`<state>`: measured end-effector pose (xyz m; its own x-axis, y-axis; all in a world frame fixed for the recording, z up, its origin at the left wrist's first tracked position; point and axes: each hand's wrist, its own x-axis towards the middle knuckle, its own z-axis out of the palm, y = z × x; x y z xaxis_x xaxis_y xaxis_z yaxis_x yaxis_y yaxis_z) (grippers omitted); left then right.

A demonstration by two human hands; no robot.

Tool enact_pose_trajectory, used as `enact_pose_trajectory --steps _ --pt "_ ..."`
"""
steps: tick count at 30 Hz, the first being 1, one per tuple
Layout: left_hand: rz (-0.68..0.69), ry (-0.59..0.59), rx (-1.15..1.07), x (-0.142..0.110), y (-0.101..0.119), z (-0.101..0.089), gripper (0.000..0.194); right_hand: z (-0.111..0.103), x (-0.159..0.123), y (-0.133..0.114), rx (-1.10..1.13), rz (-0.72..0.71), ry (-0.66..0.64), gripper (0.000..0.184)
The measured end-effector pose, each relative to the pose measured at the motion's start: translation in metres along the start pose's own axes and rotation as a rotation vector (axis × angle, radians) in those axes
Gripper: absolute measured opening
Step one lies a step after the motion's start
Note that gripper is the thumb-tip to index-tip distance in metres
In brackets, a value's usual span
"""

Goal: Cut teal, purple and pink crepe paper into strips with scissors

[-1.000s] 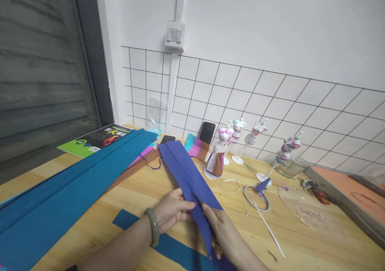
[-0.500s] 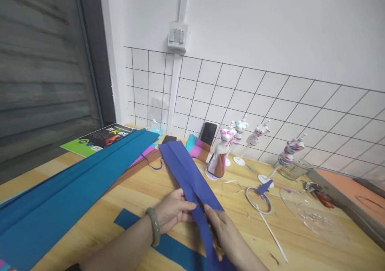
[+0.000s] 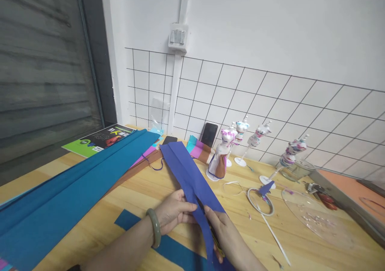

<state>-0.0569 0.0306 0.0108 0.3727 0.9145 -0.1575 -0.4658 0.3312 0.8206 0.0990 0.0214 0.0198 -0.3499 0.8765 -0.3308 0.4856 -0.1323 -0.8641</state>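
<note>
A long purple strip of crepe-like paper or cloth [image 3: 186, 170] lies slanting across the table, with a cut splitting its near part in two. My left hand [image 3: 179, 210] pinches the left-hand cut edge between thumb and fingers; a green bangle [image 3: 154, 227] circles that wrist. My right hand [image 3: 222, 229] is closed round scissors [image 3: 217, 241], whose dark blades sit in the cut and whose yellowish handle is mostly hidden by the hand. Under my left forearm, a narrow teal strip [image 3: 177, 250] lies on the table.
Teal folded sheets [image 3: 81, 186] and a magazine [image 3: 99, 139] lie at left. Several small dress forms [image 3: 224, 152] stand at the back right, near a phone [image 3: 209, 135]. A tape ring [image 3: 260, 202], a clear plastic sheet [image 3: 314, 217] and an orange-lined tray [image 3: 355, 194] are at right.
The dark scissor blades and yellowish handle show more between the cut edges. Both hands stay in nearly the same place on the purple strip. The view has shifted slightly.
</note>
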Motion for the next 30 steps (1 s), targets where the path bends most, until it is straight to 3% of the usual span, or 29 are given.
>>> enact_pose_trajectory --steps 22,30 --pt "-0.013 0.0 0.016 -0.0003 0.0011 -0.0006 0.031 -0.0021 0.0076 0.0094 -0.025 0.033 0.006 0.055" --pt "-0.018 0.085 -0.022 0.002 0.0002 -0.0036 0.023 0.0001 0.0038 0.0007 -0.036 0.05 0.015 0.05"
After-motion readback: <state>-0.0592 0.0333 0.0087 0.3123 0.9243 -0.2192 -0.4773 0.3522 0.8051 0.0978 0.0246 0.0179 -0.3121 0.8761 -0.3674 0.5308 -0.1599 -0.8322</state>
